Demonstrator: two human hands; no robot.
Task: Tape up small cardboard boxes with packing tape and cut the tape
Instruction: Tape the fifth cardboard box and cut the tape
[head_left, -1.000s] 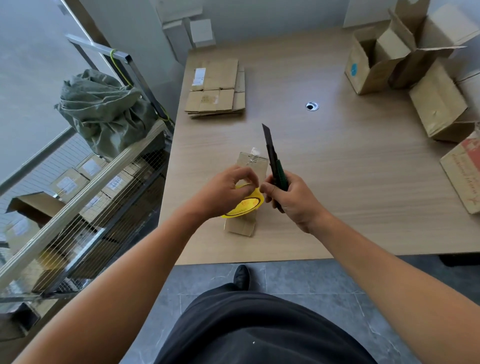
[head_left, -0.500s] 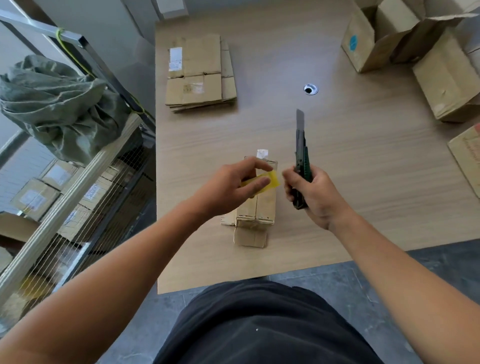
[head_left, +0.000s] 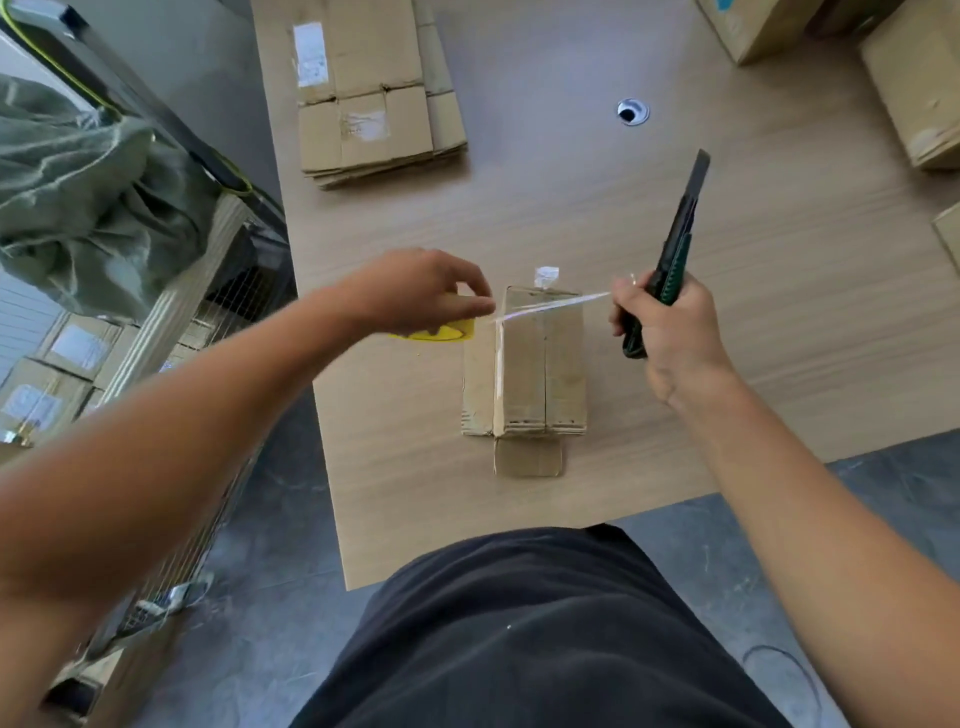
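**Pale wood table, tape strung across a box**

Pale wood-grain table (head_left: 753, 322) fills most of the view, its near edge just beyond a person's dark clothing (head_left: 519, 634) and a grey floor (head_left: 883, 519). Between the two hands, and a little nearer than them, a small box (head_left: 540, 374) lies on the table. Its top flaps are closed, and one end flap lies flat on the table toward the person. The left hand (head_left: 415, 291), just left of the box's far end, has its fingers curled over a yellow roll (head_left: 441, 331) and holds it. From the roll a clear strip of tape (head_left: 550, 305) runs taut above the far end of the box to the right hand (head_left: 670, 332), where its end meets the fingertips. That hand, just right of the box, is clenched round the green handle of a knife (head_left: 678, 244). The blade is out and points up and away from the person. Beyond the right hand a round cable hole (head_left: 632, 111) sits in the table. Beyond the left hand lies a stack (head_left: 374, 93) of flat cardboard. Far to the right of the right hand stand cartons (head_left: 914, 88). Left of the left hand, off the table, a wire rack (head_left: 228, 291) carries a green sack (head_left: 78, 208).
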